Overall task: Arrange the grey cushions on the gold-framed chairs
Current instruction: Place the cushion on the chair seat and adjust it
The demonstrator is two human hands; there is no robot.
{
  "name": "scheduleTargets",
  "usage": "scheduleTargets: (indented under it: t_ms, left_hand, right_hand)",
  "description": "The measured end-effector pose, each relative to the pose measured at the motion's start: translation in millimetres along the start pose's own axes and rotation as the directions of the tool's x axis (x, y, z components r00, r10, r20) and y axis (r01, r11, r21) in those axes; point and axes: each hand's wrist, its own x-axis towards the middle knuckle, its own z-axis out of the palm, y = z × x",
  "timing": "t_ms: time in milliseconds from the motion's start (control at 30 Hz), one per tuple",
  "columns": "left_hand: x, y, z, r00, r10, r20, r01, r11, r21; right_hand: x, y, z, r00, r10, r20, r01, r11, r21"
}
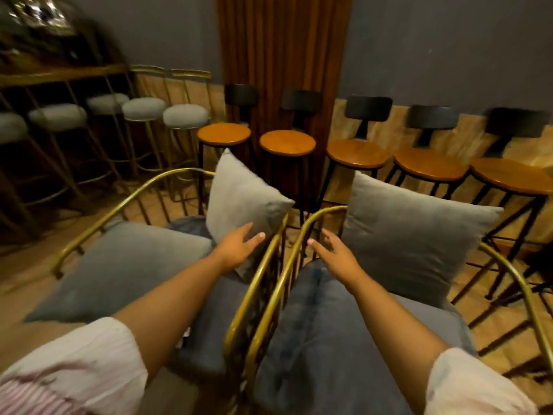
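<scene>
Two gold-framed chairs stand side by side below me, the left chair and the right chair, each with a dark blue-grey seat pad. On the left chair one grey cushion lies flat over the seat, and a second grey cushion stands upright on a corner against the inner rail. My left hand rests open against the base of that upright cushion. The right chair's grey cushion leans against its back. My right hand hovers open just left of it, touching nothing.
A row of bar stools with orange wooden seats and black backs lines the far wall. Grey-padded gold stools stand at the left under a counter. A brown curtain hangs behind. The floor is tan tile.
</scene>
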Motion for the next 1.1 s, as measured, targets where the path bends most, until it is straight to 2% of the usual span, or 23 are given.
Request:
scheduleTargets:
  t_ms: [167, 467, 633, 767, 933, 1100]
  left_hand:
    - [4.3, -70.2, -80.6, 0.999, -0.02, -0.039, 0.021, 1.0, 0.022]
    - [58.0, -204.8, -200.0, 0.998, -0.06, 0.03, 0.055, 0.989, 0.136]
    - [120.5, -242.0, -220.2, 0.992, -0.066, 0.107, 0.051, 0.99, 0.133]
    - [184.5, -255.8, -216.2, 0.987, -0.071, 0.145, 0.057, 0.993, 0.099]
    - [264.4, -253.8, -209.3, 0.981, -0.038, 0.191, 0.025, 0.997, 0.069]
    - [347.3, -248.9, -203.5, 0.97, -0.005, 0.244, 0.013, 0.999, -0.03]
  right_hand:
    - [20.5, -38.0, 84.9, 0.999, -0.028, 0.014, 0.028, 1.0, -0.013]
    - [80.5, -54.0, 238.3, 0.979, 0.178, -0.103, -0.159, 0.972, 0.172]
    - [116.6, -39.7, 275.5, 0.956, 0.255, -0.147, -0.218, 0.949, 0.226]
    - [160.9, -32.5, 275.7, 0.919, 0.28, -0.277, -0.215, 0.946, 0.242]
    - [226.6, -2.1, 256.9, 0.842, 0.288, -0.457, -0.18, 0.947, 0.265]
    - [267.8, -17.8, 246.0, 0.651, 0.391, -0.651, -0.164, 0.91, 0.381]
